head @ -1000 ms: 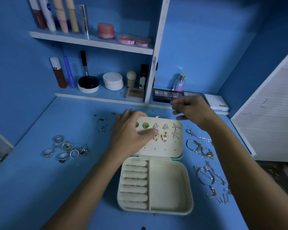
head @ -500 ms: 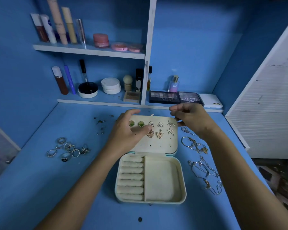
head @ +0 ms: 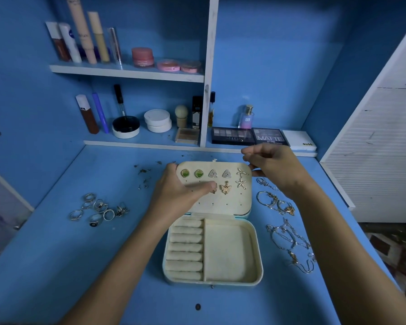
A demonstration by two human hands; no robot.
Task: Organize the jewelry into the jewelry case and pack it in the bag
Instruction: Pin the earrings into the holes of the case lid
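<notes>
A cream jewelry case (head: 258, 254) lies open on the blue desk, its ring rolls and side compartment empty. The raised lid panel (head: 220, 204) carries green studs (head: 192, 173), triangle studs (head: 219, 173), starfish earrings (head: 241, 178) and a gold butterfly earring (head: 226, 187). My left hand (head: 174, 195) grips the lid's left edge, with the thumb pressing on the panel over a second gold earring. My right hand (head: 274, 165) hovers at the lid's upper right corner, fingers curled with tips together; whether they pinch something is hidden.
Several rings (head: 99, 208) lie left of the case. Hoops (head: 272, 200) and chains (head: 288, 240) lie to the right. Small earring backs (head: 143, 174) are scattered behind. Shelves of cosmetics (head: 155, 120) and palettes (head: 249, 136) line the back. No bag is in view.
My left hand slid down and left on the lid, uncovering both green studs. My right hand stayed near the lid's upper right corner. My head view shifted slightly.
</notes>
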